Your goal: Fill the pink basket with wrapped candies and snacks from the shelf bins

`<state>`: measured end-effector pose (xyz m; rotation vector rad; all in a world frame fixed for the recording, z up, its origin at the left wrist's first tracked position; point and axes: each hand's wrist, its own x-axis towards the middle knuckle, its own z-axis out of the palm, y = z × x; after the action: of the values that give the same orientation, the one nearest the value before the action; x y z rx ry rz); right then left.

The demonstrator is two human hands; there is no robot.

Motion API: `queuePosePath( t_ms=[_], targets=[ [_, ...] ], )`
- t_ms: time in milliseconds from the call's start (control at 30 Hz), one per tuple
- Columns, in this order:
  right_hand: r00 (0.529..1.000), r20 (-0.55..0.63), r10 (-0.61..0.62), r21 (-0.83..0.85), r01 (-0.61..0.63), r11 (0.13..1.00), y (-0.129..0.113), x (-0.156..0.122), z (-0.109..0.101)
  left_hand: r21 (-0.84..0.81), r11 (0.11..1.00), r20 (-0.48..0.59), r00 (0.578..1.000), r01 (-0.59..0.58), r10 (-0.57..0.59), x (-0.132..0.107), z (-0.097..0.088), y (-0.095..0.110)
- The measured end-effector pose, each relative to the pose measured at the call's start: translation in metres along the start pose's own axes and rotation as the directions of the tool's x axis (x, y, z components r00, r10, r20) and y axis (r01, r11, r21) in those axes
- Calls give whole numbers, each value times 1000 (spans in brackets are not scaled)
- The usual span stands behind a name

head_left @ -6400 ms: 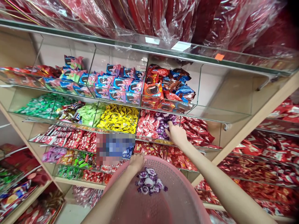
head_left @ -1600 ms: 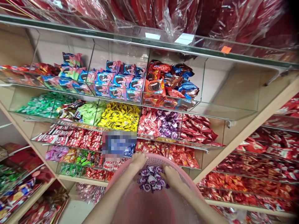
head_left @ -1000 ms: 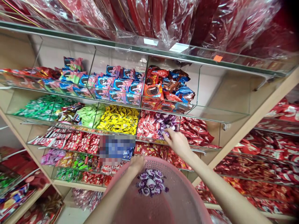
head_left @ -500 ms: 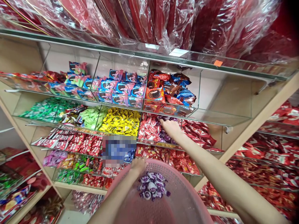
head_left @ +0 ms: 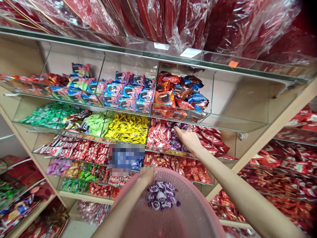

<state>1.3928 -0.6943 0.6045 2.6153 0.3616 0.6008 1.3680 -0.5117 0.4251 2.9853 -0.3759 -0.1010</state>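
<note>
My left hand (head_left: 147,175) is closed over the far rim of a pink perforated plastic basket (head_left: 198,205). Several purple-and-white wrapped candies (head_left: 162,195) lie together inside the basket. My right hand (head_left: 187,138) is at a shelf compartment, over purple-wrapped candies (head_left: 175,144). Its fingers are curled, and their tips are partly hidden, so what they hold cannot be made out. Red-and-white wrapped candies (head_left: 158,135) lie just left of that hand, and red packets (head_left: 214,138) lie to its right.
A glass shelf edge (head_left: 223,123) runs just above my right hand. Yellow-wrapped candies (head_left: 128,128) and green ones (head_left: 44,115) fill bins further left. Packaged cookies (head_left: 127,94) stand on the shelf above. Plastic-wrapped red goods (head_left: 158,23) cover the top, and more red packets (head_left: 277,165) lie at right.
My right hand has shifted slightly right and back toward me, uncovering more purple candies. My left hand and the basket have stayed nearly still.
</note>
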Motion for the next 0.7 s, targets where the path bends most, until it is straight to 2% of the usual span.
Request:
queuePosePath(
  t_ms=[267, 700],
  targets=[
    [996, -92, 16, 17, -14, 1000, 8, -17, 9, 9, 1000, 7, 1000, 2, -2, -2, -4, 1],
    [985, -168, -45, 102, 63, 993, 8, -42, 28, 1, 1000, 14, 1000, -6, 6, -1, -1, 0]
  ],
)
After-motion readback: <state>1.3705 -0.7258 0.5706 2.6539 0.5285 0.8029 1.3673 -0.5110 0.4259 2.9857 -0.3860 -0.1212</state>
